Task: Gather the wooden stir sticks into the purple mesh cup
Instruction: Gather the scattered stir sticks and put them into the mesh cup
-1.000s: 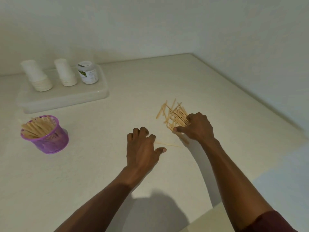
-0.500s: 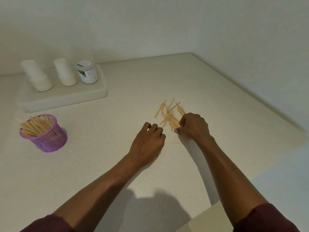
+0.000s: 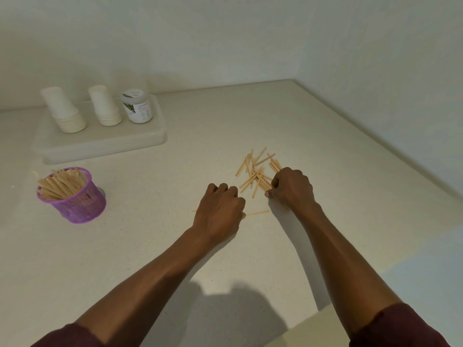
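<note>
Curls left grip (image 3: 220, 211), lately spread, round stray stick (image 3: 258, 212); pinches wooden stir sticks (image 3: 253, 169) in right grip (image 3: 292, 187) (purple mesh cup (image 3: 82, 204) next)

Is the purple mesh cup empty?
No, the purple mesh cup holds many wooden stir sticks leaning inside it.

we see pale tan wooden stir sticks (image 3: 254, 171) on a cream, finely speckled counter (image 3: 150, 246). the mesh cup (image 3: 80, 204) is purple, with a fine grid of holes. the stacked paper cups (image 3: 64, 111) are white and the tray (image 3: 105, 149) is milky white. the jar (image 3: 137, 106) has a white label with a green leafy print. our sleeves (image 3: 400, 326) are dark maroon.
</note>
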A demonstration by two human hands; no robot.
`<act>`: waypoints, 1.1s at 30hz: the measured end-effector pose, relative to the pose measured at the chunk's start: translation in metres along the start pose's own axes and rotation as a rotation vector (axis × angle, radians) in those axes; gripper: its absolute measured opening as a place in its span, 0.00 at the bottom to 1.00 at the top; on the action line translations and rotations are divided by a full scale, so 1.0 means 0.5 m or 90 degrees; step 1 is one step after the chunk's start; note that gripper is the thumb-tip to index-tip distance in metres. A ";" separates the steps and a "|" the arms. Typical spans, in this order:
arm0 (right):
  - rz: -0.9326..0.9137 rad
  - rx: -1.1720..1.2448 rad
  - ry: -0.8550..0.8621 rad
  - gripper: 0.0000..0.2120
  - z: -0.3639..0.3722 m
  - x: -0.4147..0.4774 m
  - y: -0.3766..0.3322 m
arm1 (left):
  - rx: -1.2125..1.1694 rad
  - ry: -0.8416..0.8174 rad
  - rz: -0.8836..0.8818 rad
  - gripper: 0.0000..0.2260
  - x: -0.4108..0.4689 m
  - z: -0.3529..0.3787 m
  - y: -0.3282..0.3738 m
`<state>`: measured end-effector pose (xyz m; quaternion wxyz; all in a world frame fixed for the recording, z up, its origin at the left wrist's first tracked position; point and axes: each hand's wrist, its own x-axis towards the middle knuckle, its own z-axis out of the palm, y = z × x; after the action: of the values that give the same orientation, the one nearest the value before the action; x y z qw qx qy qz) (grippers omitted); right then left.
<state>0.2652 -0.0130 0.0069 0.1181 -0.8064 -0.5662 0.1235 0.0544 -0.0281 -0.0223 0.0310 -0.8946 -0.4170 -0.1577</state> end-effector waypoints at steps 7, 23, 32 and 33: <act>0.013 0.023 0.011 0.11 -0.005 0.002 0.000 | 0.008 -0.006 0.008 0.06 0.002 0.006 0.011; 0.137 0.124 -0.037 0.12 -0.090 -0.029 0.069 | -0.082 0.017 -0.261 0.21 0.086 0.018 0.031; 0.162 0.151 -0.021 0.12 -0.075 -0.048 0.098 | -0.028 -0.095 -0.342 0.27 0.161 0.033 0.056; 0.160 0.154 -0.020 0.12 -0.073 -0.050 0.101 | -0.027 -0.095 -0.346 0.26 0.167 0.031 0.056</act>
<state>0.3139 -0.0549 0.0260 0.1891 -0.8487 -0.4436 0.2171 0.1298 0.0182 -0.0092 -0.0623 -0.7597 -0.6392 -0.1025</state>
